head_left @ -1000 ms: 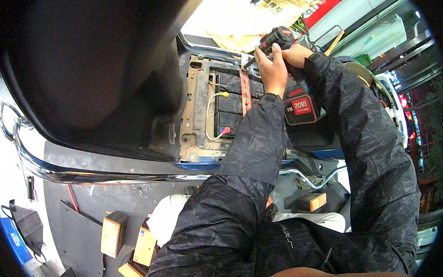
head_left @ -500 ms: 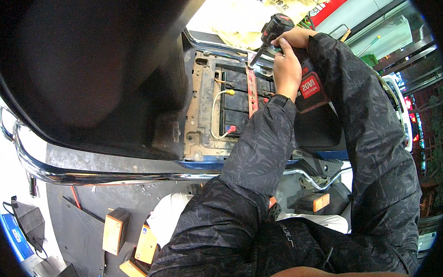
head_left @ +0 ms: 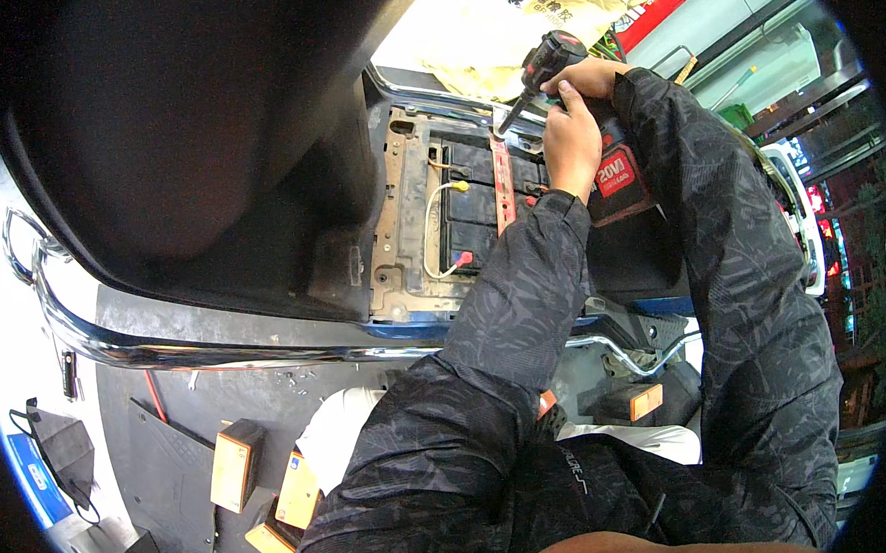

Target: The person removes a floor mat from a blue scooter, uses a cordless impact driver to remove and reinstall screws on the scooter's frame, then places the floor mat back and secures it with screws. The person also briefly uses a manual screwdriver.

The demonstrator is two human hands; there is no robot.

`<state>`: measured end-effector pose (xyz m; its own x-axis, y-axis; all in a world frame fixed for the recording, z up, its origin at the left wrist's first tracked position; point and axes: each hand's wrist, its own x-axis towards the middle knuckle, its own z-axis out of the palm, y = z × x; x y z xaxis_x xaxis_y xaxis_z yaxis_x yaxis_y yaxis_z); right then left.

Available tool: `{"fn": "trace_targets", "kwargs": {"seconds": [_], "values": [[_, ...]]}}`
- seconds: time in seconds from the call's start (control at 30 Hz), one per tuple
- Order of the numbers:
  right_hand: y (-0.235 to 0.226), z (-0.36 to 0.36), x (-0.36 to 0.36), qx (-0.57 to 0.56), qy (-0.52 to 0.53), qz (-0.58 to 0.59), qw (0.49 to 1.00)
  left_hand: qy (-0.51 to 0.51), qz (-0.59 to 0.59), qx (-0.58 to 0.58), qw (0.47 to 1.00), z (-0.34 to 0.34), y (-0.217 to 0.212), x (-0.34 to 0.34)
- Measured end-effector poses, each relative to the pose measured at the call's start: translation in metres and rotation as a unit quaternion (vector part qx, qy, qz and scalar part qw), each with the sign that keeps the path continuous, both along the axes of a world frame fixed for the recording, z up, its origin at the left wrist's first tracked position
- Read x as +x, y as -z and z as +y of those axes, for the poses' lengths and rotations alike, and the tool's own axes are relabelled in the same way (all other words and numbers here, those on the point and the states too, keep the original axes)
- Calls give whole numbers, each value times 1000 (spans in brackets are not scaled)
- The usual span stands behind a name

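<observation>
A black cordless impact wrench point(head_left: 548, 59) is held by its grip in my right hand point(head_left: 593, 76). Its long socket slants down to the far end of a red metal strap point(head_left: 503, 185). That strap crosses the black batteries point(head_left: 467, 207) in an open compartment. Close beside the wrench, my left hand point(head_left: 573, 148) is closed with the thumb pointing up; its other fingers, and whatever they hold, are out of sight. Below my hands shows the tool's battery pack point(head_left: 613, 175), black with a red label.
A raised black seat point(head_left: 187, 180) fills the left. The chrome rail point(head_left: 257, 355) runs along the near side. Orange-and-black boxes point(head_left: 235, 468) and a dark panel point(head_left: 158, 472) lie on the floor. A yellowish sack point(head_left: 550, 16) lies beyond the compartment.
The view has shifted slightly. Both hands and the impact wrench keep nearly the same place, with the socket still at the strap's far end.
</observation>
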<state>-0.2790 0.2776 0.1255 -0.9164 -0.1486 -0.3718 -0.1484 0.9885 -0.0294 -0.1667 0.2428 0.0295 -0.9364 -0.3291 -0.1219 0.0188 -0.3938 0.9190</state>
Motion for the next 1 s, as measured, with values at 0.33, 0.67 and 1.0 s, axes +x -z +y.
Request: {"fn": "trace_targets", "kwargs": {"seconds": [0.33,0.67,1.0], "values": [[-3,-2,-2,27,-62,-5,998,4,-10,12,1000,-1,-3,0],[1,1,-10,7,-20,-10,1000,8,0,25,1000,0,-1,-3],[-14,-10,9,87,3,-52,995,5,-4,38,999,9,-3,3]]}}
